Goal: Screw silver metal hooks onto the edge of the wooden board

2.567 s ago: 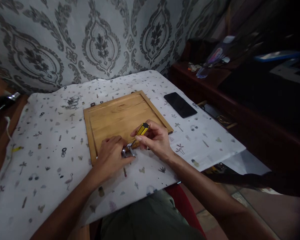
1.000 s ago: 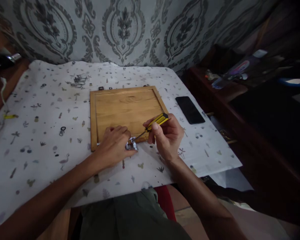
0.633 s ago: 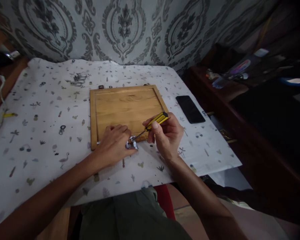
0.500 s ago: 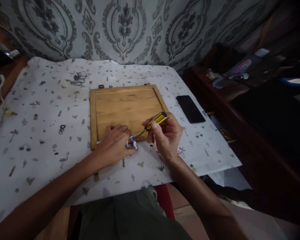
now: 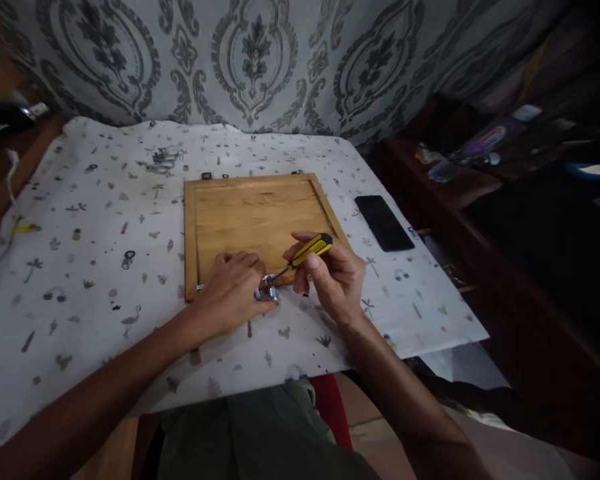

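A framed wooden panel (image 5: 265,213), like a cabinet door, lies flat on the patterned cloth. My left hand (image 5: 235,290) rests over its near edge, thumb and fingers closed on a shiny metal hinge (image 5: 267,292). In my right hand (image 5: 337,277) is a yellow and black screwdriver (image 5: 310,250), gripped by its handle and tilted down to the left. Its thin shaft meets the hinge at the panel's edge; a screw there is too small to make out. Part of the hinge is hidden behind my left fingers.
A black phone (image 5: 384,223) lies right of the panel. Several metal pieces (image 5: 164,159) sit in a pile at the back left of the cloth (image 5: 95,267). A clear bottle (image 5: 485,143) lies on the dark furniture at right. A patterned curtain (image 5: 255,60) hangs behind.
The whole view has shifted slightly. The hinge's loose part sits a little differently beside my left thumb, and the screwdriver handle has turned slightly. Both hands keep their holds.
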Demonstrator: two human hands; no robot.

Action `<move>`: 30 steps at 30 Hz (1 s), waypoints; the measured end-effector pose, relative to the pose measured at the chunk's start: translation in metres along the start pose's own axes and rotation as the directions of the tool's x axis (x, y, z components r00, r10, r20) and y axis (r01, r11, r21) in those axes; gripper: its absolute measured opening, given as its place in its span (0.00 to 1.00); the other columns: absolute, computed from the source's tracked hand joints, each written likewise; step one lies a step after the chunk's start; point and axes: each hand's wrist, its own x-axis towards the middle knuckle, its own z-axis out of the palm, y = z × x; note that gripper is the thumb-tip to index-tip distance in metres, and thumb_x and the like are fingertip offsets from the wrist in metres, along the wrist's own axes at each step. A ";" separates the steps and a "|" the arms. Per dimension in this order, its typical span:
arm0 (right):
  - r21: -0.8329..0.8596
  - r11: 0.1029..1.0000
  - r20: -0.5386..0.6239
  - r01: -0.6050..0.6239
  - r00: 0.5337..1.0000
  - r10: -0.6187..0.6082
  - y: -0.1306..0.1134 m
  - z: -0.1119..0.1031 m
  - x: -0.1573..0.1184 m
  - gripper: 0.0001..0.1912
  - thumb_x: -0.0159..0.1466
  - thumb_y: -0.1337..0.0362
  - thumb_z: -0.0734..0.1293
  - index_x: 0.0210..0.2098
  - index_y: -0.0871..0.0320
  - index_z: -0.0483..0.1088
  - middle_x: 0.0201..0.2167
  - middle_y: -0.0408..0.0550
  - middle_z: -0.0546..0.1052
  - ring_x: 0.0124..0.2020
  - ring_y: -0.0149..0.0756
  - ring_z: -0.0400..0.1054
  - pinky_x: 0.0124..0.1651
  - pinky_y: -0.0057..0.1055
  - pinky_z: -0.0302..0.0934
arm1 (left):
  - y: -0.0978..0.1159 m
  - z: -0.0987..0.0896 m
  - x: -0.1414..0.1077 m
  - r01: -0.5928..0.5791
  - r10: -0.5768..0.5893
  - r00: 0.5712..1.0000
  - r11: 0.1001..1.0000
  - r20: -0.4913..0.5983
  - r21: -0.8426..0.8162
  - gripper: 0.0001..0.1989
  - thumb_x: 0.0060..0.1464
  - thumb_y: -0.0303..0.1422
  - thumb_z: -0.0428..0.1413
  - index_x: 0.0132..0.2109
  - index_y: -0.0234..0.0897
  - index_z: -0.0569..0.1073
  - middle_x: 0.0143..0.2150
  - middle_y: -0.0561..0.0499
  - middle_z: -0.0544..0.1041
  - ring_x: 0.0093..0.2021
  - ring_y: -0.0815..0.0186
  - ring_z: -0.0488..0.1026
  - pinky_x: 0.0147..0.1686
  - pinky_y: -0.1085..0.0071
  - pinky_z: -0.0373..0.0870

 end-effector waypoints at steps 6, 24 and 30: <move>0.025 1.000 0.042 -0.017 0.999 0.016 -0.005 0.003 0.006 0.16 0.65 0.49 0.73 0.39 0.55 0.74 0.34 0.45 0.83 0.14 0.24 0.67 0.15 0.25 0.61 | 0.001 -0.002 0.000 -0.014 0.014 1.000 1.000 0.008 0.012 0.12 0.58 0.40 0.64 0.40 0.36 0.74 0.44 0.45 0.78 0.50 0.49 0.75 0.52 0.52 0.67; -0.043 0.997 0.141 -0.069 0.987 0.075 -0.021 0.015 0.016 0.18 0.64 0.48 0.74 0.35 0.57 0.74 0.28 0.42 0.79 0.13 0.22 0.66 0.13 0.21 0.56 | 0.000 -0.001 0.003 -0.026 0.025 1.000 1.000 0.017 0.005 0.12 0.59 0.39 0.62 0.44 0.35 0.76 0.48 0.41 0.80 0.54 0.45 0.75 0.52 0.48 0.68; 0.038 0.994 0.109 -0.106 0.989 0.101 -0.022 0.013 0.015 0.21 0.57 0.55 0.80 0.27 0.56 0.66 0.29 0.42 0.82 0.10 0.20 0.61 0.11 0.19 0.53 | 0.001 -0.003 0.001 -0.021 0.021 0.999 1.000 0.027 -0.007 0.12 0.60 0.38 0.62 0.47 0.37 0.75 0.51 0.42 0.79 0.58 0.47 0.73 0.55 0.48 0.67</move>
